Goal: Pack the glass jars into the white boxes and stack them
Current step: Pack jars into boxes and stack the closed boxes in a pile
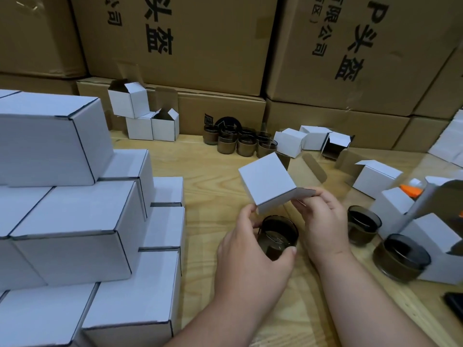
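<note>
Glass is what your left hand [246,244] is dealing with: its thumb and fingers curl round the wall of a dark smoked glass jar [278,237] that sits just in front of your palm. Judge it as rigid, smooth and fairly heavy for its bulk, so it can slip from a light pinch and will chip or crack if knocked against the table [215,156]. Keep your hold across the wall, thumb on the near side and fingers opposite, rather than on the thin rim.

Your right hand [322,214] pinches a flap of the white box [266,182], which hangs tilted just above the jar and beyond both hands. The box is light corrugated card, stiff along its folds but easily dented on its faces; hold it by the edges or corners, not the middle of a panel. Whether its open mouth faces the jar cannot be told from here.

More jars [363,225] stand just right of your right hand, with open boxes [378,177] beyond them. The stack of closed boxes [75,221] rises well to the left of your left hand. A further cluster of jars [240,141] waits far ahead, against the brown cartons [200,46].
</note>
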Motion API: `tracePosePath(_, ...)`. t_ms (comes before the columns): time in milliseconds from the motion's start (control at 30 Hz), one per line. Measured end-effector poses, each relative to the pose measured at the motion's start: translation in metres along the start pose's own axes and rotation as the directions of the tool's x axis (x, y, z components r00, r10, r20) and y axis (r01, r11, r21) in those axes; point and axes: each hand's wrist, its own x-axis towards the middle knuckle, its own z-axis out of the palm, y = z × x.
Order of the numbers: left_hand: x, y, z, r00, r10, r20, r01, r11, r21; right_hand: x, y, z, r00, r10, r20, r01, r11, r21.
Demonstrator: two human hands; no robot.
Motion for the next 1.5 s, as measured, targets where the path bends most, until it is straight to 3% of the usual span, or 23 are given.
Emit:
tracePosePath(133, -0.001, 0.000, 0.000, 0.999, -0.020, -0.035, 0.017, 0.996, -0.088, -0.001, -0.001, 0.003, 0.998, -0.025, 0.059, 0.019, 0.994, 0.111)
tracePosePath(367, 0.000, 0.001, 0.000, 0.998, -0.044, -0.044, 0.036, 0.986, -0.163, -0.009, -0.001, 0.009, 0.996, -0.047, 0.073, 0.054, 0.994, -0.094)
tracePosePath(600, 0.000, 0.002, -0.002, 0.985, 0.005, -0.172, -0.035, 0.984, -0.176, -0.003, -0.002, 0.008, 0.999, -0.017, 0.042, 0.016, 1.000, 0.013)
tracePosePath(767, -0.001, 0.005, -0.006, 0.985, 0.043, -0.168, -0.074, 0.981, -0.178, -0.007, -0.005, 0.013, 0.987, -0.037, 0.154, 0.038, 0.999, -0.004)
tracePosePath(900, 0.000, 0.007, -0.007, 0.990, -0.003, -0.139, -0.022, 0.983, -0.181, -0.010, -0.006, 0.016, 0.978, -0.003, 0.211, -0.002, 1.000, 0.021)
tracePosePath(1500, 0.003, 0.005, -0.005, 0.982, -0.023, -0.187, -0.015, 0.980, -0.200, -0.011, -0.012, 0.022, 0.975, -0.139, 0.176, 0.098, 0.970, 0.223)
